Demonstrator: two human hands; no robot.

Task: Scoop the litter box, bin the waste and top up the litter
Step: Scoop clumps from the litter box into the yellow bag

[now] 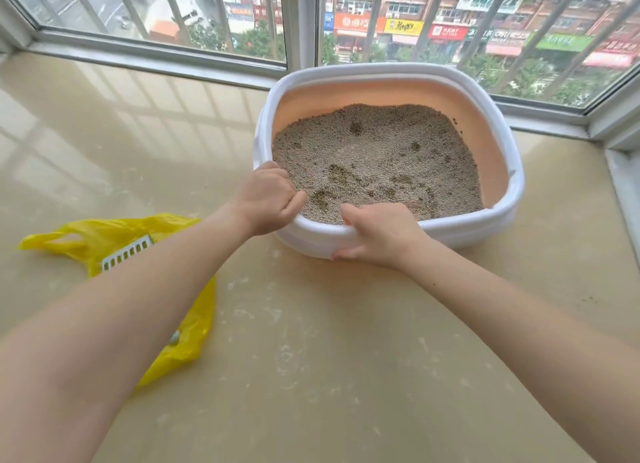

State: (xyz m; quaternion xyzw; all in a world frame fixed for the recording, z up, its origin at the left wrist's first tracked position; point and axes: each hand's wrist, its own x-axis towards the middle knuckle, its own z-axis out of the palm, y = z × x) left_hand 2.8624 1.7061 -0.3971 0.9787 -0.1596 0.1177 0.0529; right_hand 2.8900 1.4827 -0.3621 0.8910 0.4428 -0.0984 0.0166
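A white-rimmed litter box point(388, 71) with a peach inner wall stands on the tiled floor by the window corner. Grey-brown litter point(377, 154) fills it, with several darker clumps near the front. My left hand point(268, 199) grips the near-left rim, fingers curled over into the box. My right hand point(377, 236) grips the near rim, thumb on top and fingers under the outer edge. A yellow plastic bag point(114, 230) lies on the floor at the left, partly under my left forearm. A white slotted scoop point(126, 253) rests on it.
The glossy beige floor point(311, 341) spreads in front of and to the left of the box. Window frames and glass point(156, 47) close in behind the box and along the right side. A few specks of litter point(587, 299) lie on the floor at the right.
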